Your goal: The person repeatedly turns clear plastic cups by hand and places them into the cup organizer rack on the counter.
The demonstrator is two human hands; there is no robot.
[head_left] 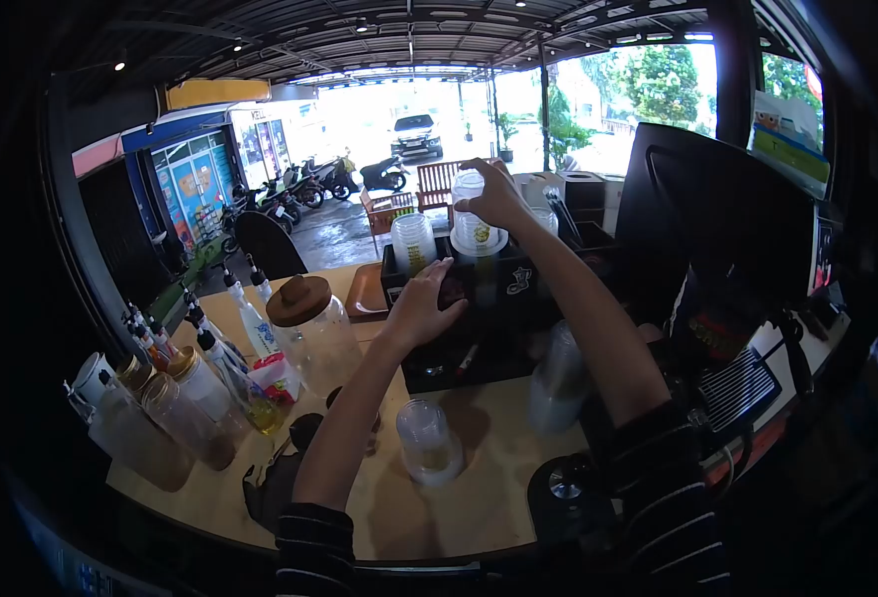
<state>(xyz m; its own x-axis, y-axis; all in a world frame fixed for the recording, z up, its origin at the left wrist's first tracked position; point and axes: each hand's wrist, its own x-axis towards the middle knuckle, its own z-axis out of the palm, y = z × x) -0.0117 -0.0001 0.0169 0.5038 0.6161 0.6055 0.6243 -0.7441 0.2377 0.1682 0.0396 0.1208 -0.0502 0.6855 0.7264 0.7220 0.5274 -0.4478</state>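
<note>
Near the upper middle of the frame, the right hand (pixel 501 199) grips a stack of clear cups (pixel 479 237), its fingers bent around the upper part. The gripped stack stands at a black box (pixel 488 291); whether its base rests on the box is hard to tell. The left hand (pixel 427 306), just left of the frame's centre, has its fingers extended and the thumb spread, gripping nothing visible (whether it touches the box, I cannot tell). Just above it is a 2nd stack (pixel 412 242), with yellow print; a 3rd stack (pixel 546 221) shows partly behind the right wrist.

Below the hands, in the lower middle, 1 group of clear cups (pixel 427 438) stands upside down on the wooden surface (pixel 488 497); another clear stack (pixel 558 383) stands to its right in shadow. Left of centre is a big jar (pixel 314 343) with a wooden lid (pixel 299 298), beside a brown tray (pixel 367 291). Pump bottles (pixel 252 320) and clear jars (pixel 185 410) crowd the left. A metal grate (pixel 735 388) lies at the right; motorbikes (pixel 299 189) and 1 car (pixel 416 134) stand outside, upper left and upper middle.
</note>
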